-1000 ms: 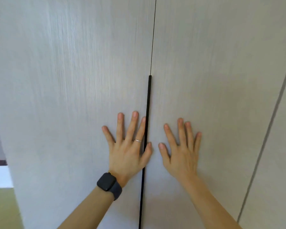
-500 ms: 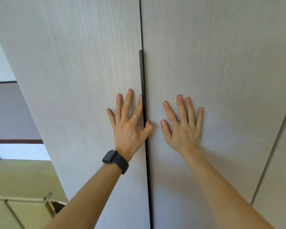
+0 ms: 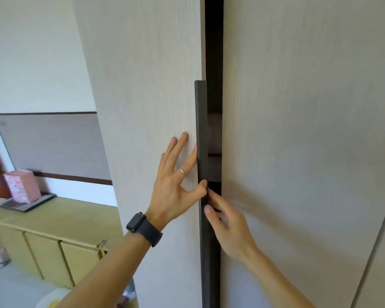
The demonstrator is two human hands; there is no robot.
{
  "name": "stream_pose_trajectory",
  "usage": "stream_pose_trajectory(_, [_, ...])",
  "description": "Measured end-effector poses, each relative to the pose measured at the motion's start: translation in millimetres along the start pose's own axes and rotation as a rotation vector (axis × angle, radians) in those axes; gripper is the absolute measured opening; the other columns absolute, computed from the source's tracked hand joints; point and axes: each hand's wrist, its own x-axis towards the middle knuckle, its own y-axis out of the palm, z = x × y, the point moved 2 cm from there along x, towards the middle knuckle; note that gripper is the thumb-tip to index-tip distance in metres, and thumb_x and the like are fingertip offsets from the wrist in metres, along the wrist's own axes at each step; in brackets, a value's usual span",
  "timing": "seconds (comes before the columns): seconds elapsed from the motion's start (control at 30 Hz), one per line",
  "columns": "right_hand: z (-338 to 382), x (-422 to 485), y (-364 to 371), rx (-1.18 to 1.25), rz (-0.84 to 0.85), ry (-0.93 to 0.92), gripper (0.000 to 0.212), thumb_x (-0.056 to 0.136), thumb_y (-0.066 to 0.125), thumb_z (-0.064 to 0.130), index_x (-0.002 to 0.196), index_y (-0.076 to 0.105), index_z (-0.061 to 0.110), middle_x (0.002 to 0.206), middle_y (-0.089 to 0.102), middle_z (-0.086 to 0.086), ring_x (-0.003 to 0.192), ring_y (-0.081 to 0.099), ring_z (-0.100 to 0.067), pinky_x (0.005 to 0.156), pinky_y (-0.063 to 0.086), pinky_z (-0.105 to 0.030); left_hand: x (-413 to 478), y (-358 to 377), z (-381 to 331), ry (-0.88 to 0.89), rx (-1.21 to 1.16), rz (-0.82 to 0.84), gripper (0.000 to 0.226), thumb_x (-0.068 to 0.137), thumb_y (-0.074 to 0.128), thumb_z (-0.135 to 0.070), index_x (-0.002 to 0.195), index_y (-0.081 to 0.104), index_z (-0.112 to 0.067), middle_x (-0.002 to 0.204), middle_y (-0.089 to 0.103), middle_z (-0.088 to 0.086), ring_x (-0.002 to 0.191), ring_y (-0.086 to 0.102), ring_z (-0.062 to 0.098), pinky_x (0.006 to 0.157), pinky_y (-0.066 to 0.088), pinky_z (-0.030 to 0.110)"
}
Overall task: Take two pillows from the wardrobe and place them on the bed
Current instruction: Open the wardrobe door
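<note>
The wardrobe has two pale wood-grain doors, with the left door point(image 3: 147, 90) swung slightly out from the right door point(image 3: 298, 107). A dark gap point(image 3: 213, 52) shows between them. A black vertical handle strip point(image 3: 201, 121) runs down the left door's edge. My left hand point(image 3: 176, 187), with a ring and a dark watch, lies flat on the left door, its thumb at the strip. My right hand point(image 3: 227, 223) reaches into the gap, fingers curled behind the strip and thumb on its front. A dim, soft brownish shape point(image 3: 214, 132) sits on a shelf inside; I cannot tell what it is.
To the left stands a low yellow-green cabinet point(image 3: 53, 236) carrying a pink box point(image 3: 21, 185) and a dark flat book point(image 3: 29, 202). A grey wall panel point(image 3: 53, 143) hangs above it. A further wardrobe door seam point(image 3: 373, 252) runs at the far right.
Both hands were pressed flat on the closed doors. The left door has come ajar, a dark gap has appeared, and my right hand has moved into it and taken the handle strip.
</note>
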Motion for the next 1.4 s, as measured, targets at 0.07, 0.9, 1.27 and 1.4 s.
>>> stream_pose_trajectory(0.07, [6.7, -19.2, 24.6, 0.136, -0.019, 0.068, 0.038, 0.098, 0.054, 0.043, 0.125, 0.040, 0.064, 0.116, 0.055, 0.051, 0.112, 0.054, 0.021, 0.090, 0.048, -0.010, -11.2, -20.2, -2.3, -0.004, 0.018, 0.012, 0.073, 0.081, 0.071, -0.030, 0.147, 0.044, -0.016, 0.164, 0.019, 0.009, 0.152, 0.017, 0.022, 0.117, 0.032, 0.043])
stream_pose_trajectory(0.9, [63.5, -85.8, 234.2, 0.151, 0.073, -0.401, 0.068, 0.091, 0.071, 0.035, 0.151, 0.039, 0.032, 0.149, 0.048, 0.006, 0.137, 0.042, -0.007, 0.113, 0.035, -0.020, -177.2, -224.8, -1.2, -0.860, -0.371, -0.161, 0.028, 0.091, 0.059, -0.024, 0.114, 0.070, -0.011, 0.109, 0.076, 0.000, 0.104, 0.070, 0.018, 0.085, 0.055, 0.026])
stream_pose_trajectory(1.27, [83.6, -70.7, 357.3, -0.022, 0.097, -0.471, 0.082, 0.094, 0.068, 0.039, 0.157, 0.016, 0.042, 0.157, 0.032, -0.010, 0.143, 0.032, -0.027, 0.117, 0.029, -0.034, -202.4, -291.3, 50.8, -1.125, -0.351, -0.324, 0.026, 0.102, 0.046, -0.035, 0.102, 0.070, -0.027, 0.100, 0.077, -0.009, 0.100, 0.071, 0.012, 0.083, 0.055, 0.025])
stream_pose_trajectory(1.4, [89.4, -65.1, 386.6, -0.046, 0.098, -0.476, 0.074, 0.094, 0.068, 0.038, 0.155, 0.028, 0.029, 0.159, 0.028, -0.009, 0.144, 0.031, -0.033, 0.114, 0.035, -0.044, -204.4, -305.6, 67.8, -1.198, -0.347, -0.365, 0.029, 0.102, 0.047, -0.041, 0.110, 0.069, -0.024, 0.109, 0.074, 0.001, 0.102, 0.070, 0.017, 0.087, 0.058, 0.033])
